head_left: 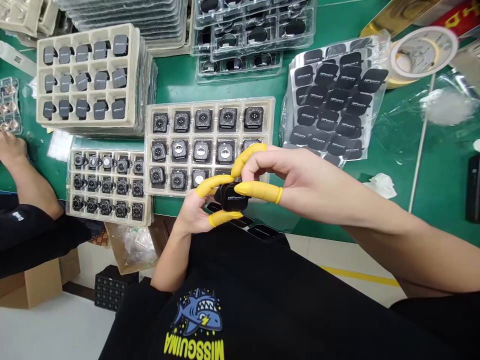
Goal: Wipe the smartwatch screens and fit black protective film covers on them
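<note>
Head view: yellow-sheathed hands [311, 182] pinch a smooth, black, rounded-square piece [235, 201].

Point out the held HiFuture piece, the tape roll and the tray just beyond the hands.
Held HiFuture piece [234, 203]: head view, on its printed face.
Tape roll [446, 51]: head view, on the ring's flat side.
Tray [210, 104]: head view, on its far rim.

smooth green tabletop [172, 80]; glossy plastic tray [168, 136]. at the tray's lower right, rubbery yellow finger covers [260, 190] around a smooth black piece [237, 200]; right of the tray, matt black labels [336, 100] on shiny film [287, 122]; below the tray, a black cloth shirt [281, 305].
</note>
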`<state>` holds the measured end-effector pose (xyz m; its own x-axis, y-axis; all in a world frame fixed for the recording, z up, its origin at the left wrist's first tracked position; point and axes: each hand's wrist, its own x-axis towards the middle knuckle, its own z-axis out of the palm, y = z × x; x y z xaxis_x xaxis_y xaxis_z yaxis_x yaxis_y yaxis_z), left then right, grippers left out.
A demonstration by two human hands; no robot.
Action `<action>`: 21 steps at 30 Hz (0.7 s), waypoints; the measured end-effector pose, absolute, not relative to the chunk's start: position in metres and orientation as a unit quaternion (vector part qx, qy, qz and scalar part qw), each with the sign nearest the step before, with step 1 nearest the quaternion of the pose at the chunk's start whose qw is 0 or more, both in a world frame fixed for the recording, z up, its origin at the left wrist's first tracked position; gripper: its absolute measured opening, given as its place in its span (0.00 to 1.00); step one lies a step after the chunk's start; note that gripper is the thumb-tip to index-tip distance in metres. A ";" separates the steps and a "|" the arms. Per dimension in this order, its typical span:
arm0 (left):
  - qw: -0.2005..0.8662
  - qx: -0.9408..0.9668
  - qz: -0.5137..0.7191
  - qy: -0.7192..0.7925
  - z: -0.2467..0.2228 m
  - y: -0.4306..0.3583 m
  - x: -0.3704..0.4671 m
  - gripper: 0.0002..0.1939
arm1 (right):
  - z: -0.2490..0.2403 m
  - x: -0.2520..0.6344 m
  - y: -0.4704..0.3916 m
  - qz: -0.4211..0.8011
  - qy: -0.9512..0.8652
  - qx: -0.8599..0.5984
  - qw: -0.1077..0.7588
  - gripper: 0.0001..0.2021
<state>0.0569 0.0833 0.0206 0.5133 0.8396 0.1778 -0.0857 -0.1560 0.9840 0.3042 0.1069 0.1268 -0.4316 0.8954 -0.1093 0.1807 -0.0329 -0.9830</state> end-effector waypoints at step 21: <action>0.588 0.644 0.382 0.308 0.023 0.080 0.053 0.37 | 0.123 0.301 0.104 0.557 -0.640 -0.422 0.320 0.09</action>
<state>0.0532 0.0797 0.0226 0.5189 0.8450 0.1295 -0.0520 -0.1200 0.9914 0.3011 0.1043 0.1231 -0.4392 0.8964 -0.0595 0.1826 0.0242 -0.9829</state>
